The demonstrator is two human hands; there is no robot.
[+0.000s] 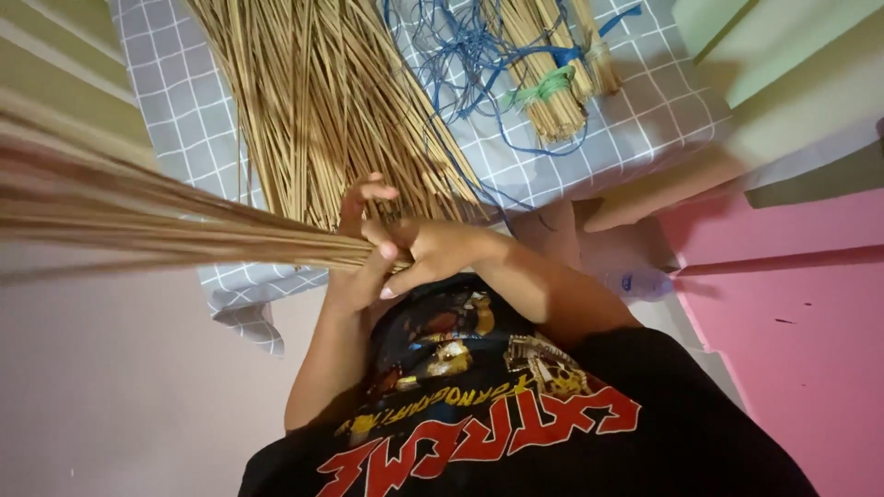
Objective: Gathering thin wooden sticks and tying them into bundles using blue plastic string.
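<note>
Both my hands meet in front of my chest around one end of a bundle of thin brown sticks (184,230), which fans out to the left and is blurred near the frame edge. My left hand (357,276) wraps the bundle from below, its fingers curled up over the sticks. From the right, my right hand (433,250) presses on the same end with its thumb pointing down. Just beyond my hands lies a large loose pile of the same sticks (322,92).
The pile rests on a grey checked cloth (175,101). A smaller stick bundle (552,92) tied with green and blue string lies at the back right, beside tangled blue string (460,46). A pink surface (792,304) is at right, with a clear plastic bottle (640,283) near my right arm.
</note>
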